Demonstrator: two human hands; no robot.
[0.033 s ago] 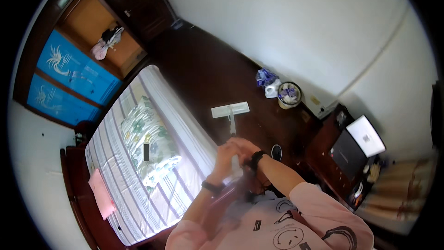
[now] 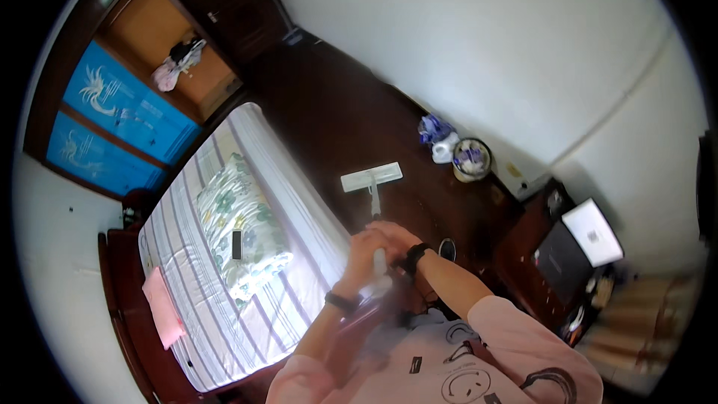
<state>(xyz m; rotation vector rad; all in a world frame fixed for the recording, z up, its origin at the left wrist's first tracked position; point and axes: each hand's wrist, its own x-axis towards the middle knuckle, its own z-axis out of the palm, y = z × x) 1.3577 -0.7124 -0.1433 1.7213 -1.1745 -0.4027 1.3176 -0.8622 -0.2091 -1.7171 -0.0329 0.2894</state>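
Note:
Both my hands are wrapped round the pale handle of a flat mop [image 2: 385,174], one close against the other. My left hand [image 2: 363,256] is closed on the handle from the left. From the right, my right hand [image 2: 398,237] is closed on it too. The handle's near end sticks out below the hands, close to my body. Ahead of my hands, the wide white mop head rests on the dark floor, beside the bed. My fingers partly overlap, so their exact grip is hidden. Each wrist wears a dark band.
Along my left stands a bed [image 2: 224,348] with striped bedding, a folded floral quilt [image 2: 243,213], a phone [image 2: 237,245] and a pink pillow [image 2: 162,307]. By the right wall are a filled bin [image 2: 473,173] and bags [image 2: 434,129]. A desk [image 2: 516,238] holds a laptop [image 2: 591,231].
The view has shifted slightly, so the bin, bags and door sit a little further right and the bin lower. My hands keep their hold on the mop, almost unmoved.

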